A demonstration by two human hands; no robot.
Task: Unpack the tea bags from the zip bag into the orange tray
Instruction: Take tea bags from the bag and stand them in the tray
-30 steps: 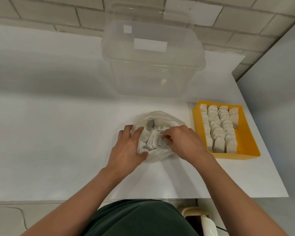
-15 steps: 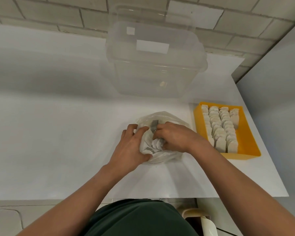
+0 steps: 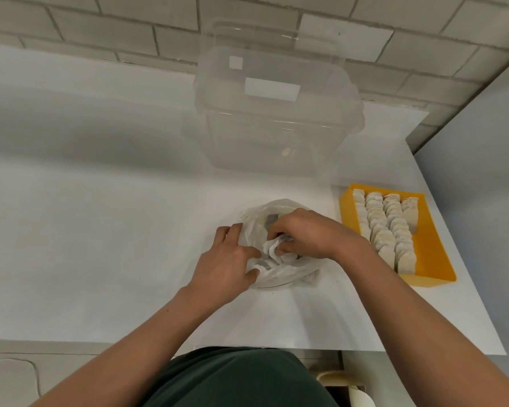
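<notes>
Translucent plastic of the zip bag (image 3: 279,273) blurs the tea bags (image 3: 272,250) inside. The right hand (image 3: 309,236) curls over them, fingertips hidden, grip unclear. The left hand (image 3: 227,259) pinches the bag's near edge.

Bare forearms rise from bottom edge, converging at frame centre. Left hand (image 3: 227,259) palm down, thumb and fingers pinching rim of translucent white plastic zip bag (image 3: 288,270). Right hand (image 3: 306,236) knuckles up, fingers curled round white paper tea bags (image 3: 272,250) inside.
</notes>
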